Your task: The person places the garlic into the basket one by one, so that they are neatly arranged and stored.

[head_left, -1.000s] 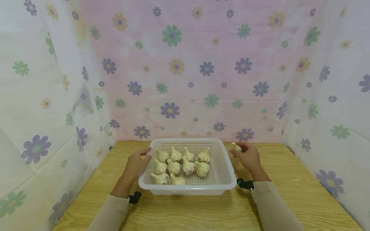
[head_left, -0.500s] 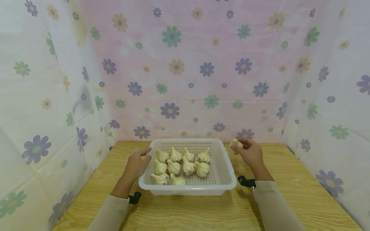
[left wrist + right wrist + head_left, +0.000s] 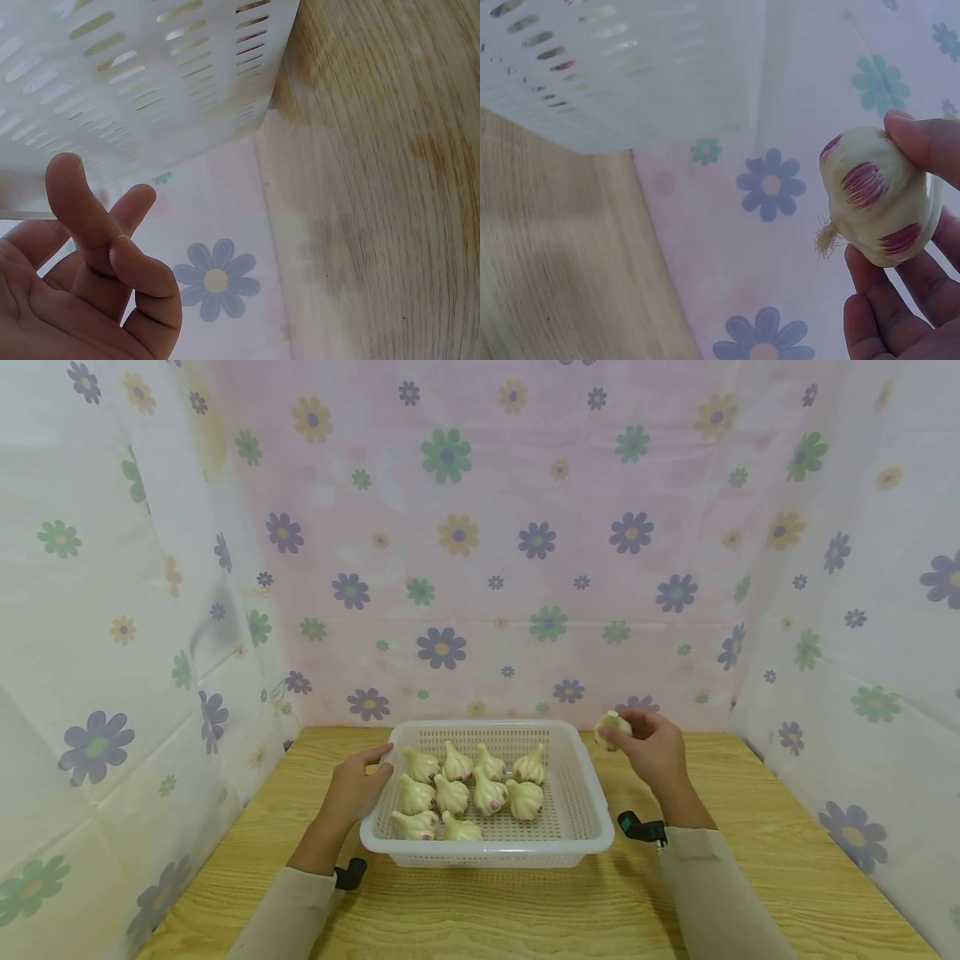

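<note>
A white plastic basket [image 3: 487,847] with slotted walls stands on the table, holding several pale garlic bulbs [image 3: 452,795]. My left hand [image 3: 358,787] grips the basket's left rim, its other fingers beneath the rim beside the outer wall [image 3: 187,75]. Just beyond the right rim, my right hand [image 3: 657,758] holds one garlic bulb [image 3: 612,731] in the air between thumb and fingers. Purple streaks and a tuft of roots show on that bulb [image 3: 877,195] in the right wrist view, with the thumb on one side and fingertips below.
The wood-grain table [image 3: 487,914] extends in front of the basket and to both sides. A flower-printed cloth [image 3: 495,610] hangs behind it and along both sides. Black devices are strapped at the left wrist [image 3: 350,874] and right wrist [image 3: 641,827].
My right hand has lifted the garlic bulb higher and shifted slightly right, tilting its stem end upward. The left hand and the basket have stayed put.
</note>
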Motion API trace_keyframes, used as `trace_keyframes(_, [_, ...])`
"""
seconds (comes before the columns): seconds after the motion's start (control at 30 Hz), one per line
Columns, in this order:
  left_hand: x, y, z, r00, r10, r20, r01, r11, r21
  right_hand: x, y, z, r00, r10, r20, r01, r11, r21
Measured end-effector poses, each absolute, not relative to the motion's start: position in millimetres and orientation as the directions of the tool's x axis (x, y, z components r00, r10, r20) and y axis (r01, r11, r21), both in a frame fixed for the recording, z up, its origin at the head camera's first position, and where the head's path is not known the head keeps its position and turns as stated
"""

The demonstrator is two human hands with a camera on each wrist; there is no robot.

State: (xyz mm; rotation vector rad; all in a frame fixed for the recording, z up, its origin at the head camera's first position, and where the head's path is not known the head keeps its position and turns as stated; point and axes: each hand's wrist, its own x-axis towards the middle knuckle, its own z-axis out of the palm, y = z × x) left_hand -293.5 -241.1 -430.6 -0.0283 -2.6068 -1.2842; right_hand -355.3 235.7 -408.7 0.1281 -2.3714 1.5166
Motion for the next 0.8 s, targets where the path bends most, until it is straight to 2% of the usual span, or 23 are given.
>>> trace_keyframes(0.5, [-293,-241,-432,-0.973,-0.086,0.216,0.121,0.609,0.784,-343,221,-388,-0.906,0.091,0.414,-0.345,0.411,-0.844])
trace_keyframes(0.8, [-294,-243,-432,-0.973,-0.074,0.217,0.128,0.61,0.782,-340,210,-380,-0.899,0.023,0.438,-0.391,0.41,-0.824])
